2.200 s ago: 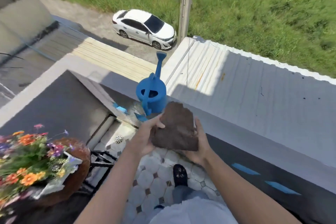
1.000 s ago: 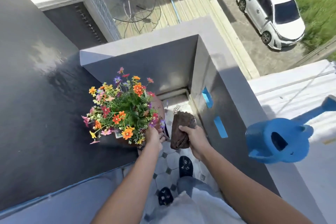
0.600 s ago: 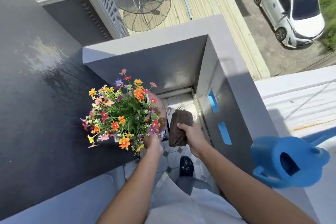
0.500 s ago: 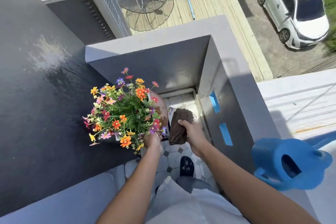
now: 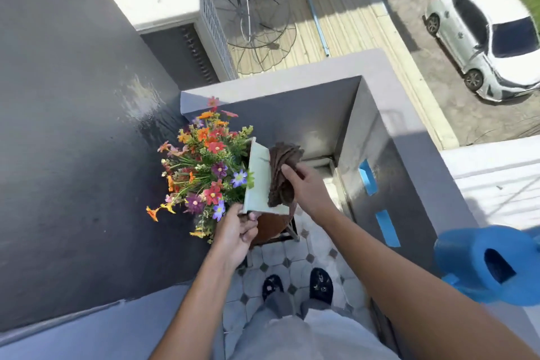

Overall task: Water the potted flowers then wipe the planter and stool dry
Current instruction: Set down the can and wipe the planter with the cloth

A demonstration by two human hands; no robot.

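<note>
I see the pale planter (image 5: 257, 181) tipped over, flowers (image 5: 207, 166) leaning left. Left hand (image 5: 235, 232) clamps its corner; right hand (image 5: 306, 187) presses bunched brown cloth (image 5: 282, 172) on its side.

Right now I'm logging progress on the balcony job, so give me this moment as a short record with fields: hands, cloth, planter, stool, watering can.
left hand: grips the planter's near corner
right hand: presses the cloth on the planter's side
cloth: brown, bunched
planter: pale, tipped, flowers leaning left
stool: brown seat, under the planter, mostly hidden
watering can: blue, on the ledge at right, untouched
stage: wiping the planter
</note>
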